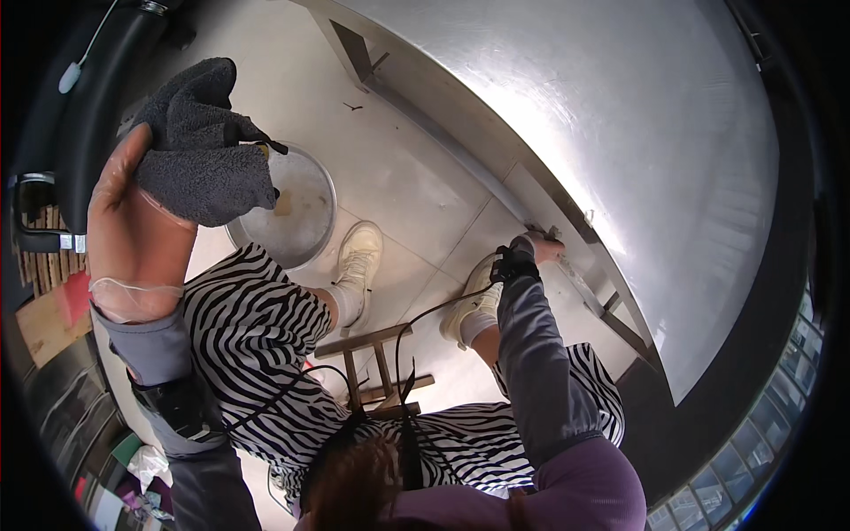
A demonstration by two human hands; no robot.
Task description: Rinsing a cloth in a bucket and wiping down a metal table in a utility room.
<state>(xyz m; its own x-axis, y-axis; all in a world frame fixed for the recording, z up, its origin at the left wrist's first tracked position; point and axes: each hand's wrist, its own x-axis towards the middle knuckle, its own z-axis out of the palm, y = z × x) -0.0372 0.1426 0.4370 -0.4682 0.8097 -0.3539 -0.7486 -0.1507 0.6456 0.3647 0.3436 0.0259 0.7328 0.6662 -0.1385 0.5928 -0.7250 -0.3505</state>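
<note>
My left hand point(143, 239), in a clear plastic glove, grips a dark grey terry cloth point(206, 176) that hangs folded over the fingers. Partly behind the cloth, a round metal basin point(302, 232) rests on the tiled floor, with a small yellowish piece point(283, 203) in it. My right hand point(548, 247) reaches down beside the lower metal rail point(458, 156) under a stainless steel table. Its fingers are small in view, and whether they close on the rail is not clear. A bit of grey material point(551, 232) shows at the fingertips.
The stainless steel tabletop point(637, 133) fills the upper right, its edge above my right hand. A wooden stool point(378, 372) shows between my legs. Black cables point(398, 338) run to the wrist straps. A thick black pipe-like part point(99, 86) and stacked wood slats point(50, 252) are at left.
</note>
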